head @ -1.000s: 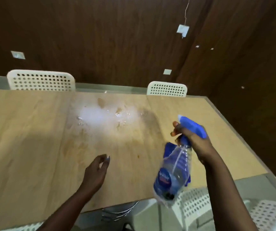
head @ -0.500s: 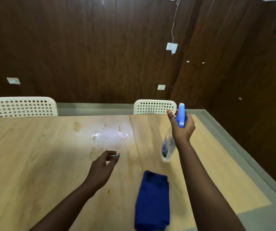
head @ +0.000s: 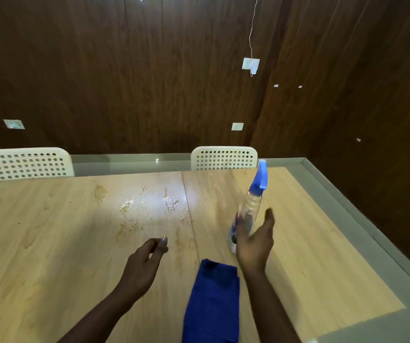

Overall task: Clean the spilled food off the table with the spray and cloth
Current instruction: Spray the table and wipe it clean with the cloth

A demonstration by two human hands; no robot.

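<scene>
The spray bottle (head: 254,201) stands on the table (head: 50,243), just past the right hand (head: 254,243), whose fingers are spread and hold nothing. The left hand (head: 144,262) hangs loosely curled, empty, near the wet spill (head: 149,206). The blue cloth (head: 211,303) lies between the arms.

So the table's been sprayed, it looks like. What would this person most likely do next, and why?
Probably reach the right hand down to pick up the blue cloth. The spray bottle stands on the table and that hand is open beside it, gripping nothing. The spill glistens wet and unwiped, and the cloth lies flat just below that hand.
</scene>
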